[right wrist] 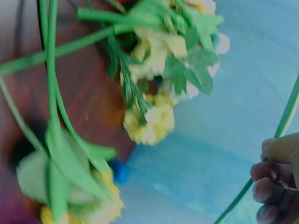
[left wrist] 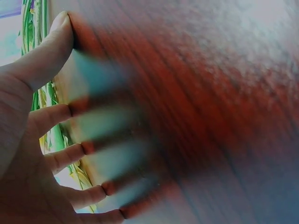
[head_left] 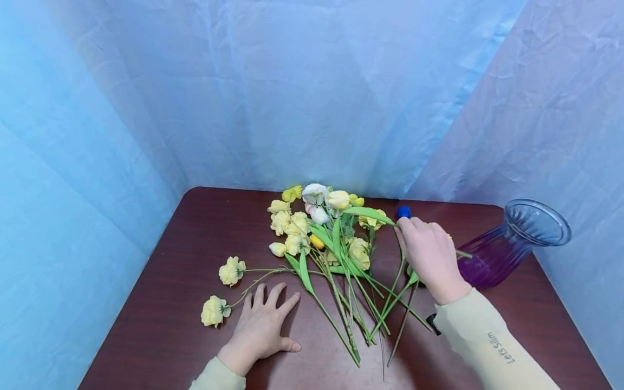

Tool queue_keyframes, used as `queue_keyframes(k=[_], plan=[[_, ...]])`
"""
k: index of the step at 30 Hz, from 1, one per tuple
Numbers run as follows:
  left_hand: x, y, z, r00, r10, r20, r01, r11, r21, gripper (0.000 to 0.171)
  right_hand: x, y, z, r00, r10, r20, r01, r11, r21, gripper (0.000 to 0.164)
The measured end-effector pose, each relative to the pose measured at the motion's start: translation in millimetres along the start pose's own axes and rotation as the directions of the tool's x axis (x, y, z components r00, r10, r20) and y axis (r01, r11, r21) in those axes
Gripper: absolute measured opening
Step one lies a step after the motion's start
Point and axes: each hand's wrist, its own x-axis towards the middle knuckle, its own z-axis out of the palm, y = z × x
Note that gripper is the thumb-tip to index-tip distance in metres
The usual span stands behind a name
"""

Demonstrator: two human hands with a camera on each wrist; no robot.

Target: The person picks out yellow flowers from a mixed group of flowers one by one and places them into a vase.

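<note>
Right grip (head_left: 431, 260) pinches a stem (right wrist: 286, 114) beside the vase (head_left: 497, 257) near the table edge (head_left: 567, 325).

Cut off at right wrist view's right edge: right hand (right wrist: 281, 179). Blurred, lower left there: yellow flower (right wrist: 108, 198). Part-hidden in grip, head view: held stem (head_left: 465, 253).

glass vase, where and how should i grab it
Probably the neck of the glass vase, just under its flared rim: it narrows there, which suits an encircling grip. Come from the near right, over bare table, since the right hand and its stem crowd the left side.
</note>
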Motion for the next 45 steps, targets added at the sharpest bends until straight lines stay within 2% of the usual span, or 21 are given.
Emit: queue_keyframes(k=[4, 7, 17, 21, 26, 32, 35, 37, 40, 42, 45], plan=[[0.8, -0.2, -0.8, 1.0, -0.007, 0.013, 0.007, 1.0, -0.006, 0.103, 8, 10, -12, 0.986, -0.138, -0.093, 0.132, 0.989, -0.064, 0.021], [0.6, -0.3, -1.2, 1.0, -0.008, 0.016, 0.008, 1.0, -0.004, 0.103, 13, 15, -23, 0.972, -0.185, -0.146, 0.174, 0.981, -0.082, 0.025], [-0.4, -0.7, -3.0, 1.0, -0.014, 0.025, 0.014, 1.0, 0.001, 0.102, 31, 13, -64, 0.934, -0.234, -0.27, 0.226, 0.972, -0.059, 0.02], [-1.6, -1.1, -2.7, 1.0, -0.016, 0.024, 0.016, 1.0, -0.002, 0.102, 33, 10, -69, 0.924, -0.262, -0.279, 0.259, 0.965, -0.05, 0.016], [-1.7, -0.9, -2.2, 1.0, -0.01, 0.019, 0.01, 1.0, 0.009, 0.103, 28, 14, -67, 0.928, -0.261, -0.265, 0.257, 0.965, -0.051, 0.019], [-0.9, 0.1, -1.3, 1.0, -0.003, 0.019, 0.003, 1.0, 0.013, 0.103, 17, 41, -64, 0.945, -0.134, -0.297, 0.117, 0.99, -0.076, 0.019], [-0.6, 0.6, -1.5, 1.0, -0.002, 0.019, 0.002, 1.0, 0.005, 0.103, 9, 58, -65, 0.956, -0.009, -0.293, -0.016, 0.997, -0.082, 0.018], [-0.5, 1.0, -1.8, 1.0, -0.001, 0.022, 0.001, 1.0, 0.0, 0.103, 3, 68, -67, 0.952, 0.091, -0.293, -0.117, 0.991, -0.072, 0.02], [-0.2, 1.6, -2.6, 1.0, 0.001, 0.028, -0.001, 1.0, -0.005, 0.103, -3, 83, -70, 0.927, 0.224, -0.299, -0.246, 0.968, -0.037, 0.022], [0.0, 1.8, -3.0, 1.0, 0.001, 0.029, -0.001, 1.0, -0.005, 0.103, -7, 93, -73, 0.904, 0.302, -0.303, -0.317, 0.948, -0.001, 0.023], [0.1, 1.9, -3.2, 1.0, 0.002, 0.027, -0.002, 1.0, -0.005, 0.102, -14, 104, -74, 0.859, 0.421, -0.291, -0.43, 0.902, 0.037, 0.024]])
